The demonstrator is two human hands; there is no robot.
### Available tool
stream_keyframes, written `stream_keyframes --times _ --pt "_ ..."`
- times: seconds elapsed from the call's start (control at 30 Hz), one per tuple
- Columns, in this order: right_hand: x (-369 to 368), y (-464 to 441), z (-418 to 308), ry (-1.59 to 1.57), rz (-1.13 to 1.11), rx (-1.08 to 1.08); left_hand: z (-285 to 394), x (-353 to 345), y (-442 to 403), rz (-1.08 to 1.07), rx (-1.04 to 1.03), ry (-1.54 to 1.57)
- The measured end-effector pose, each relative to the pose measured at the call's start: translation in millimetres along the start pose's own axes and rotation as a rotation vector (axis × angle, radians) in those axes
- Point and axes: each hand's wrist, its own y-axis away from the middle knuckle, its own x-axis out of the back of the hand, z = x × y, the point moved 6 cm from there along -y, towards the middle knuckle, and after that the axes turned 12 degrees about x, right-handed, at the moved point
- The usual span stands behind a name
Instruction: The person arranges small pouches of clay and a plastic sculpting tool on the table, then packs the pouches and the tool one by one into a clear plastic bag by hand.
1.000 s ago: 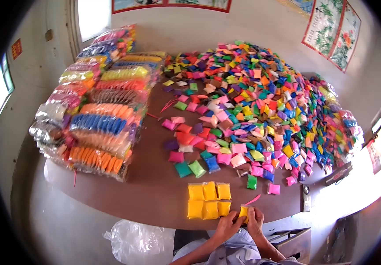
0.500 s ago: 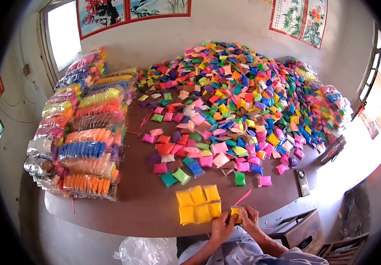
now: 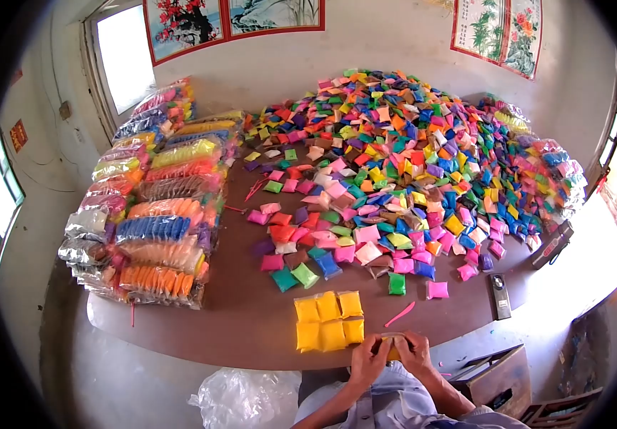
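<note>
My left hand [image 3: 370,362] and my right hand [image 3: 414,354] meet at the table's front edge, fingers closed on a small yellow packet [image 3: 393,354]. Both sets of fingertips pinch its upper edge and cover much of it. Just left of my left hand lies a joined sheet of several yellow packets [image 3: 330,333] in clear plastic, set in two rows. A pink plastic knife-like tool [image 3: 400,314] rests on the table beyond my hands, touching neither.
A large heap of small coloured packets [image 3: 394,171] covers the table's back and middle. Bagged packets [image 3: 155,229] are stacked at left. A dark flask [image 3: 553,244] and a small black-and-silver device [image 3: 499,297] are at right. Clear plastic [image 3: 247,397] hangs below the front edge.
The view has shifted, moving the scene rightward. My hands have drawn closer together over the yellow packet, hiding more of it. The pink tool now lies apart from them.
</note>
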Motion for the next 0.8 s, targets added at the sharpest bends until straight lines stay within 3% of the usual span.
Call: stream_keyframes --times 0.17,0.37,0.43,0.5,0.63,0.7,0.8 --pt "8 9 8 -0.063 0.066 -0.098 10 -6 -1 0.027 -0.047 -0.135" --pt "29 4 12 -0.004 0.217 -0.036 31 -22 -2 -0.038 -0.058 -0.007" --pt "35 -2 7 0.006 0.237 -0.045 34 -29 0 -0.089 -0.158 0.136" --pt "36 1 12 0.086 0.172 -0.085 11 -34 -5 -0.094 -0.085 -0.009" --pt "20 9 25 -0.215 0.074 -0.221 22 -25 -3 0.024 -0.190 -0.111" --pt "14 5 10 -0.347 0.073 -0.173 15 -23 -1 0.009 -0.144 -0.106" --pt "17 4 10 -0.261 0.044 -0.135 -6 -21 -5 -0.092 0.006 -0.036"
